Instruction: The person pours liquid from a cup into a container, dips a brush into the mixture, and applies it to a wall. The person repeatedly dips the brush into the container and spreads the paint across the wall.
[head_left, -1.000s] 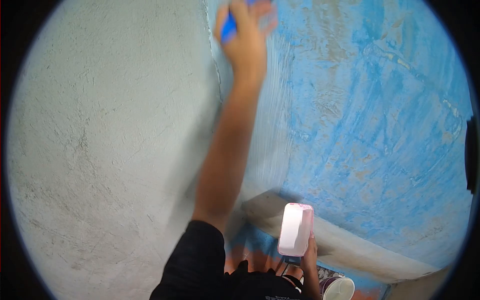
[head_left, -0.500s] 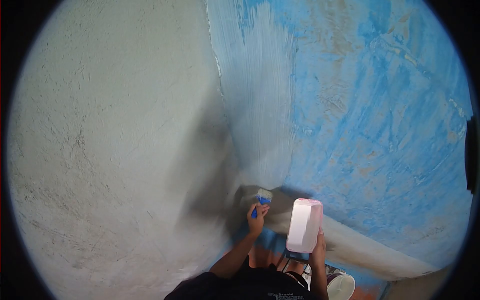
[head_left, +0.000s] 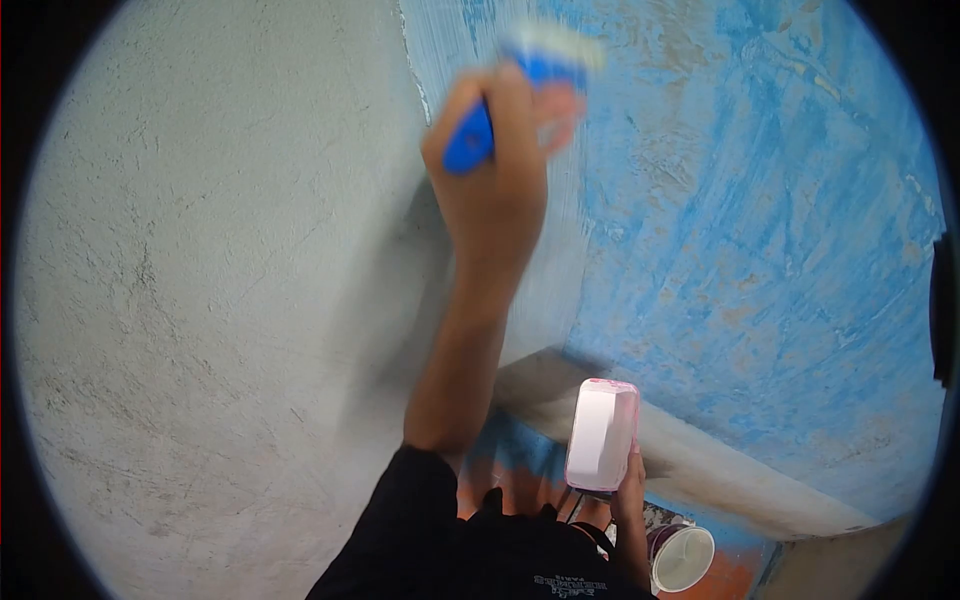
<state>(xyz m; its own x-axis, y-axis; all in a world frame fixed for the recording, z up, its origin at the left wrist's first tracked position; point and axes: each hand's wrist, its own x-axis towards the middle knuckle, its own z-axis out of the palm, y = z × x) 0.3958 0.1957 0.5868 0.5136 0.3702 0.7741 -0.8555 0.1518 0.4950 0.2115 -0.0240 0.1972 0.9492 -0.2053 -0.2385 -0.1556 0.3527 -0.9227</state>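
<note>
My left hand (head_left: pixel 495 150) is raised high at the wall corner, its fingers closed around the blue handle of a paintbrush (head_left: pixel 470 142). The brush's pale bristles point up and overlap the blue wall (head_left: pixel 720 200) near a whitish painted strip (head_left: pixel 555 240); hand and brush are slightly blurred. Lower down, my right hand (head_left: pixel 630 490) grips the right side of a shallow rectangular paint tray (head_left: pixel 600 435). White paint coats the tray's inside, and its rim shows pink.
A rough grey wall (head_left: pixel 220 260) rises on the left and meets the blue one at a corner. Along the blue wall's base runs a grey ledge (head_left: pixel 740 485). An open white bucket (head_left: pixel 685 560) stands at the lower right by my legs, on an orange and blue floor.
My left hand has swung up from low in the corner to high on the wall, carrying the brush. The tray in my right hand has shifted slightly up and left in view.
</note>
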